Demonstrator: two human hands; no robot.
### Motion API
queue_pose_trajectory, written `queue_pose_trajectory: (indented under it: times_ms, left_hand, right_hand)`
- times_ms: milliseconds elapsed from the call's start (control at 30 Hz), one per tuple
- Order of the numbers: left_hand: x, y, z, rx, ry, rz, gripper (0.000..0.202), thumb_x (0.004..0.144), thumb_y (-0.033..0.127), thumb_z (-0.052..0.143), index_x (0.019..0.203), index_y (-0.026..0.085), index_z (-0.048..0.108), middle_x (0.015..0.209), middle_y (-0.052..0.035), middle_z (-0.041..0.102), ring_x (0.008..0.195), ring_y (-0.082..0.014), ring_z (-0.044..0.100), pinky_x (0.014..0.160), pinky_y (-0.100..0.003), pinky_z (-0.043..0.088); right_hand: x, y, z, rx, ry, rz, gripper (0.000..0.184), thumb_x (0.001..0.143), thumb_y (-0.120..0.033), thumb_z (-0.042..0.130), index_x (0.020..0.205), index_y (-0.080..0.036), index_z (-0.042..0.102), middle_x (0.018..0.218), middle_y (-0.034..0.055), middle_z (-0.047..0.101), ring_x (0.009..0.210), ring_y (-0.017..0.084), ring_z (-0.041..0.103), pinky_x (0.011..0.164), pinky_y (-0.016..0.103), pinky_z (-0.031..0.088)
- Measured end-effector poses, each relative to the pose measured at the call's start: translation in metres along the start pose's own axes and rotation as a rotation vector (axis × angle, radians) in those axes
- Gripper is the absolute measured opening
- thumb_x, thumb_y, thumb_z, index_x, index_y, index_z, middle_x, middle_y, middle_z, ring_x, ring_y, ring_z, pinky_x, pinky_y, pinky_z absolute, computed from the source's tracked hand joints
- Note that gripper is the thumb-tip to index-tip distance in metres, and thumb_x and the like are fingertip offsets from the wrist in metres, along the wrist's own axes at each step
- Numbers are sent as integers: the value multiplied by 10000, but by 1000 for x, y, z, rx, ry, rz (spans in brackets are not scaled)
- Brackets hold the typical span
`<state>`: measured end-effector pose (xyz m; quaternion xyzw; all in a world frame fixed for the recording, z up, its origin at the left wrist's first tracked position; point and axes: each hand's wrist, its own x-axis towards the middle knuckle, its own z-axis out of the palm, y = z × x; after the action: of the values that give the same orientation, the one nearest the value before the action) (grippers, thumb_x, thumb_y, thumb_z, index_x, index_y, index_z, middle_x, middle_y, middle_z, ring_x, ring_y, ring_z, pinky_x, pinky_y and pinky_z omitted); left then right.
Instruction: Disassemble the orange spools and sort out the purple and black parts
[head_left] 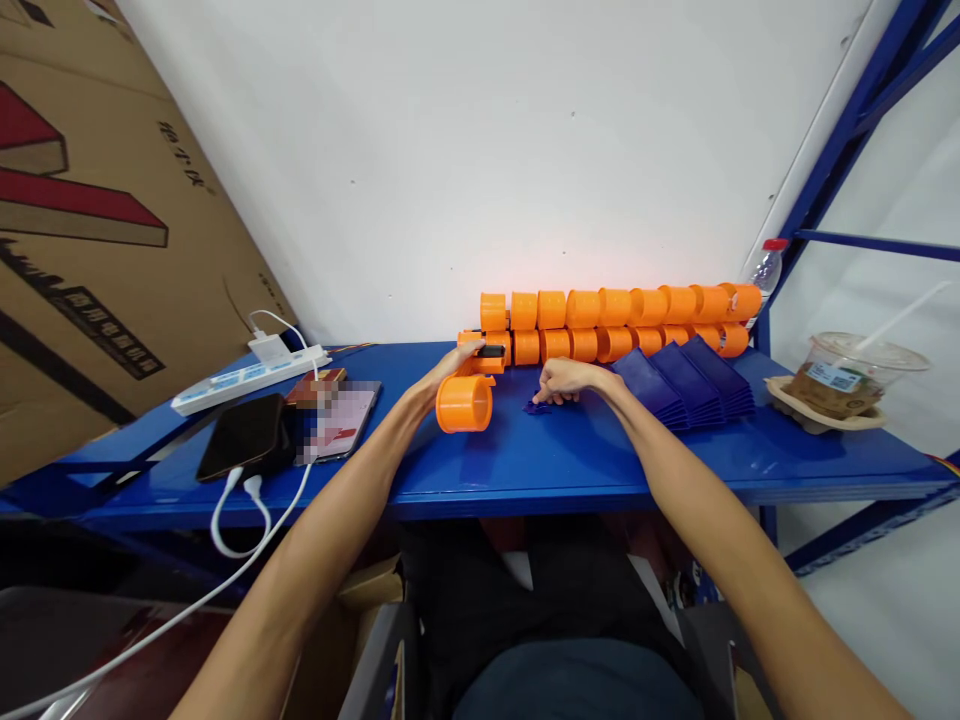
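My left hand (456,360) is closed around an orange plastic cup-shaped piece (464,404) that has a flat arm and a black part at its top. The round cup hangs on the near side of the hand, its open end toward me. On the tabletop to the right, my right hand (565,381) has its fingers bent and pressed together. Its fingertips touch some small dark blue pieces (535,408); whether one is pinched between them is too small to tell. Behind both hands, several like orange cups (615,308) lie stacked in two rows against the wall.
Fanned dark blue flat sheets or pouches (690,385) lie right of my right hand. Further right are a drink cup (844,375) in a carton holder and a bottle (769,268). A power strip (251,380), a black phone-like device (244,436), another device (349,420) and white cables occupy the left.
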<state>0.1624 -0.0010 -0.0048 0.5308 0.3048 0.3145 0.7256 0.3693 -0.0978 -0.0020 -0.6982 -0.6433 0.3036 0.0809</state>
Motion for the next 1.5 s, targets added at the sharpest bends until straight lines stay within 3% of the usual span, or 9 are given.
queue_pose_trajectory:
  times_ms: [200, 367, 433, 600, 767, 900, 1100, 1233, 1500]
  left_hand:
    - [-4, 0, 1, 13, -10, 0, 155, 911, 309, 689, 957, 161, 684, 740, -78, 702, 587, -172, 653, 525, -259, 545]
    - [-5, -1, 0, 29, -66, -21, 158, 922, 309, 686, 956, 157, 706, 746, -88, 703, 602, -194, 658, 572, -306, 577]
    - [-3, -3, 0, 26, -61, -12, 149, 934, 281, 654, 959, 146, 713, 754, -87, 705, 600, -191, 658, 567, -307, 578]
    - [4, -12, -2, 18, -131, 19, 145, 932, 267, 652, 952, 140, 718, 804, -92, 728, 630, -177, 681, 555, -273, 574]
    - [12, -18, -10, 30, -167, 70, 261, 960, 373, 660, 1044, 138, 738, 900, -129, 775, 679, -190, 711, 628, -294, 610]
    - [13, -7, -17, -65, -61, 129, 350, 1043, 361, 518, 1110, 97, 739, 932, -140, 786, 681, -172, 716, 642, -266, 598]
    - [0, 10, -18, -237, 88, 154, 391, 1051, 380, 488, 1170, 84, 712, 881, -112, 779, 640, -168, 706, 658, -280, 594]
    - [-1, 11, -18, -180, -7, 103, 458, 1043, 414, 492, 1266, 67, 690, 941, -132, 791, 654, -184, 718, 649, -294, 590]
    - [6, 6, -24, -138, -54, 120, 477, 1034, 420, 497, 1276, 61, 699, 958, -138, 798, 685, -179, 720, 696, -286, 592]
  right_hand:
    - [-7, -2, -2, -103, 156, 10, 269, 837, -282, 776, 635, -181, 630, 596, -1, 645, 569, 134, 578, 555, 248, 418]
    - [2, -5, 2, -102, 681, -213, 111, 912, -286, 700, 885, -180, 711, 771, 14, 726, 719, 152, 633, 669, 247, 408]
    - [7, -10, 9, -52, 776, -332, 161, 944, -332, 672, 1007, -187, 704, 810, 3, 724, 740, 148, 632, 695, 243, 411]
    - [10, -28, 27, -74, 794, -479, 147, 915, -302, 699, 1007, -187, 699, 920, 20, 710, 821, 161, 631, 750, 256, 428]
    - [3, -37, 23, 33, 871, -390, 66, 883, -214, 652, 918, -184, 699, 968, 41, 720, 802, 165, 644, 766, 274, 477]
    - [3, -29, 12, 250, 927, -268, 189, 881, -208, 598, 1024, -159, 711, 932, 42, 738, 781, 172, 658, 748, 276, 509]
    - [21, -14, 22, -86, 793, -259, 266, 894, -180, 614, 1099, -167, 783, 1043, 80, 765, 951, 214, 686, 861, 304, 495]
    - [23, -19, 32, -250, 684, -227, 308, 914, -208, 646, 1190, -203, 782, 1131, 87, 757, 1011, 233, 686, 838, 299, 488]
    - [18, -20, 32, -217, 677, -239, 372, 865, -194, 698, 1232, -223, 755, 1135, 66, 778, 1040, 250, 698, 823, 297, 492]
